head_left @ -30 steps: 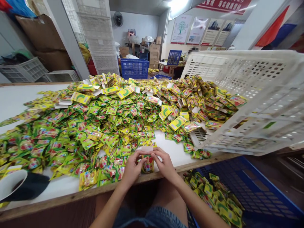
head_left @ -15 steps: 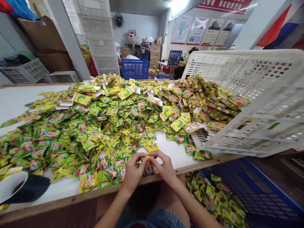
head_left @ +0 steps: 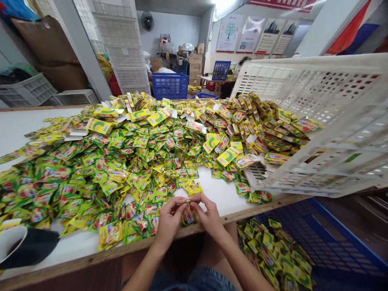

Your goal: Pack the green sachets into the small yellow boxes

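At the near edge of the table, my left hand (head_left: 169, 220) and my right hand (head_left: 209, 216) meet around a small printed packet (head_left: 189, 216). Both hands pinch its top with thumbs and fingers. Red, green and yellow print shows on it below the thumbs; whether it is a carton or a sachet I cannot tell. Just beyond my fingertips lies a yellow sachet (head_left: 192, 186) on the white tabletop (head_left: 212, 190). To the left and ahead spreads a heap of green sachets (head_left: 121, 165). Small yellow cartons (head_left: 228, 156), some with open white flaps, lie across the back and right.
A white perforated crate (head_left: 327, 121) lies tipped on the right, with cartons spilling from its mouth. Below it, a blue crate (head_left: 327, 242) stands beside piled yellow cartons (head_left: 275, 252). A dark cup (head_left: 36, 246) lies tilted at the near left. The table has a wooden edge (head_left: 91, 258).
Both hands stay at the same spot around the packet. The yellow strip at its top shows less now, and more of the printed front is visible. The view has shifted slightly.
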The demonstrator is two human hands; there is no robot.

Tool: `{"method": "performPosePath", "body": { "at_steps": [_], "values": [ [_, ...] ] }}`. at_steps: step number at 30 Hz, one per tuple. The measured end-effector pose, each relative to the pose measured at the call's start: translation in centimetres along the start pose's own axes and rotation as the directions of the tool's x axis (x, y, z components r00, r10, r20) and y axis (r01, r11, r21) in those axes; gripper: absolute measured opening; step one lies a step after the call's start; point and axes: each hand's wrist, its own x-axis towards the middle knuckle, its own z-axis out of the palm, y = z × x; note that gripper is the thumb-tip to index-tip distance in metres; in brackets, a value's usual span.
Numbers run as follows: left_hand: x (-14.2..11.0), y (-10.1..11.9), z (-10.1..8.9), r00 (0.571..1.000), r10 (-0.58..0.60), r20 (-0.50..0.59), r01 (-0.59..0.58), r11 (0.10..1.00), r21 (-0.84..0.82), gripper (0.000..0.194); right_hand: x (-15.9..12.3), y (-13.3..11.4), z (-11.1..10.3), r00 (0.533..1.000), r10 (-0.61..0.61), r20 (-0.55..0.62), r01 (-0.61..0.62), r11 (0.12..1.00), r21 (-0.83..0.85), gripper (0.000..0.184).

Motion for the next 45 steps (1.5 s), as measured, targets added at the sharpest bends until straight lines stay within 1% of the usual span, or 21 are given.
{"method": "performPosePath", "body": {
  "at_steps": [2,4,6,8,9,11,12,15,18,20,23,27,30,32,33,36,39,41,43,44,45],
  "values": [
    [-0.1,0.1,-0.3,1.0,0.012,0.016,-0.012,1.0,0.016,0.015,0.1,-0.6,-0.4,1.0,-0.009,-0.01,0.008,1.0,-0.015,0.014],
    [-0.3,0.1,-0.6,1.0,0.006,0.015,-0.005,1.0,-0.009,0.024,0.2,-1.8,-2.5,0.999,-0.015,-0.031,0.012,0.997,-0.081,0.016],
    [-0.4,-0.2,-0.8,1.0,-0.03,-0.004,0.03,0.998,-0.047,0.032,0.0,-3.1,-6.4,0.999,0.024,-0.026,-0.029,0.975,-0.22,0.017],
    [-0.4,-0.5,-0.8,0.997,-0.072,-0.021,0.071,0.996,-0.052,0.028,-0.4,-3.9,-11.1,0.98,0.18,0.087,-0.126,0.893,-0.432,0.015],
    [-0.4,-0.6,-0.8,0.996,-0.086,-0.019,0.085,0.996,-0.036,0.026,-0.6,-3.9,-13.3,0.963,0.257,0.086,-0.173,0.826,-0.537,0.014],
    [-0.3,-0.8,-0.5,0.996,-0.092,0.002,0.092,0.996,0.009,0.023,-0.6,-3.3,-16.5,0.949,0.314,-0.031,-0.263,0.732,-0.629,0.008],
    [-0.3,-0.8,-0.4,0.996,-0.083,0.016,0.083,0.996,0.033,0.022,-0.3,-2.7,-17.2,0.946,0.318,-0.056,-0.287,0.751,-0.594,0.009],
    [-0.4,-0.6,-0.3,0.998,-0.049,0.045,0.045,0.995,0.09,0.02,2.2,0.0,-16.4,0.933,0.357,-0.032,-0.354,0.903,-0.242,0.029],
    [-0.6,-0.5,-0.4,0.999,-0.045,0.031,0.041,0.993,0.106,0.021,6.4,2.8,-13.5,0.875,0.453,-0.168,-0.439,0.891,0.115,0.044],
    [-0.6,-0.5,-0.6,0.998,-0.059,0.016,0.057,0.993,0.099,0.022,9.2,4.2,-12.1,0.843,0.475,-0.253,-0.439,0.879,0.188,0.047],
    [-0.6,-0.7,-0.6,0.996,-0.088,-0.009,0.089,0.995,0.052,0.024,11.9,5.2,-11.4,0.831,0.477,-0.286,-0.431,0.877,0.212,0.043],
    [-0.6,-0.8,-0.5,0.993,-0.115,-0.036,0.114,0.993,-0.026,0.026,10.9,4.7,-10.8,0.839,0.448,-0.308,-0.398,0.892,0.215,0.042],
    [-0.5,-0.5,-0.3,0.995,-0.093,-0.034,0.088,0.99,-0.108,0.034,6.9,2.6,-8.2,0.898,0.345,-0.273,-0.325,0.938,0.117,0.036],
    [-0.4,-0.4,-0.2,0.999,-0.039,-0.016,0.036,0.984,-0.176,0.05,3.6,0.5,-5.4,0.987,0.122,-0.104,-0.135,0.982,-0.132,0.027],
    [-0.3,-0.3,-0.2,1.0,-0.017,-0.018,0.013,0.979,-0.205,0.059,2.1,-0.6,-3.9,1.0,0.02,-0.001,-0.02,0.97,-0.243,0.024],
    [-0.2,-0.7,-0.4,0.996,-0.054,-0.064,0.039,0.977,-0.211,0.062,-0.9,-3.2,-0.4,0.943,-0.105,0.315,0.236,0.88,-0.413,0.017],
    [-0.2,-1.1,-0.7,0.982,-0.159,-0.1,0.143,0.978,-0.149,0.044,-0.4,-3.2,-0.1,0.855,-0.139,0.5,0.346,0.871,-0.35,0.007],
    [-0.4,-1.3,-0.7,0.976,-0.187,-0.116,0.172,0.977,-0.13,0.036,1.7,-1.7,-1.9,0.889,-0.113,0.443,0.296,0.88,-0.371,0.009],
    [-0.6,-1.2,-0.7,0.972,-0.189,-0.139,0.171,0.976,-0.132,0.034,4.3,0.3,-4.7,0.975,-0.045,0.219,0.157,0.836,-0.525,0.014],
    [-0.7,-1.1,-0.6,0.97,-0.183,-0.158,0.162,0.977,-0.138,0.034,5.5,1.4,-6.1,0.997,-0.007,0.083,0.058,0.77,-0.636,0.015],
    [-0.7,-0.9,-0.6,0.968,-0.178,-0.175,0.153,0.977,-0.147,0.035,6.4,2.4,-7.3,1.0,0.009,0.018,0.006,0.738,-0.675,0.018]
  ]
}}
